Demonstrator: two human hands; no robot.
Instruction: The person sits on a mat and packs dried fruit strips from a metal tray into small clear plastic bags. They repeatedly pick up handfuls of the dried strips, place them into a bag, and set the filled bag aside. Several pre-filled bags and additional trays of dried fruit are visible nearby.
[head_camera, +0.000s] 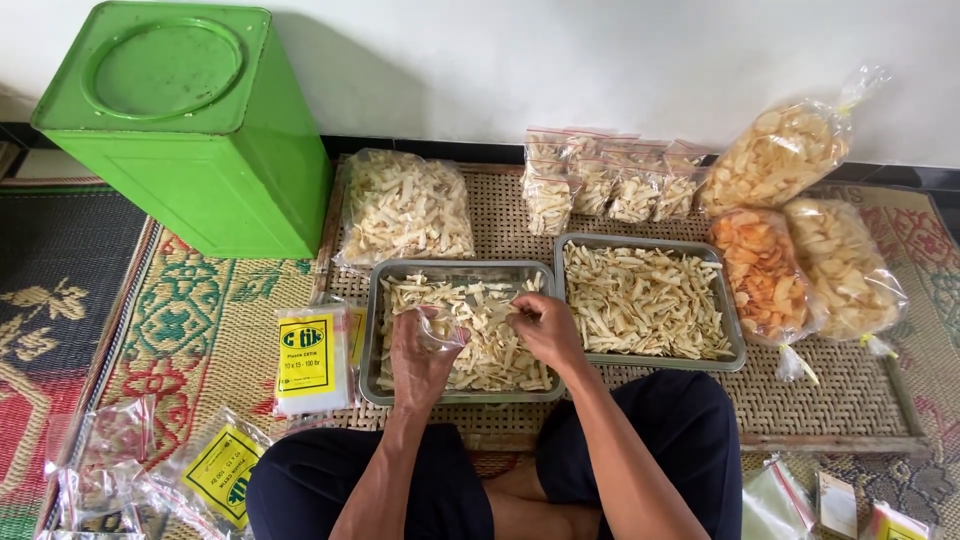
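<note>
My left hand (418, 358) holds a small clear plastic bag (443, 331) over the left metal tray (372, 340), which is filled with pale snack sticks (490, 345). My right hand (545, 326) is closed on a few sticks right at the bag's mouth. A second metal tray (738, 340) of the same sticks lies just to the right. I sit cross-legged in dark trousers in front of both trays.
A big green tin (190, 120) stands at the back left. A large bag of sticks (405, 208), several small filled bags (610, 180) and bags of crackers (800, 230) lie behind and right. Packs of empty plastic bags (310, 358) lie at left on the woven mat.
</note>
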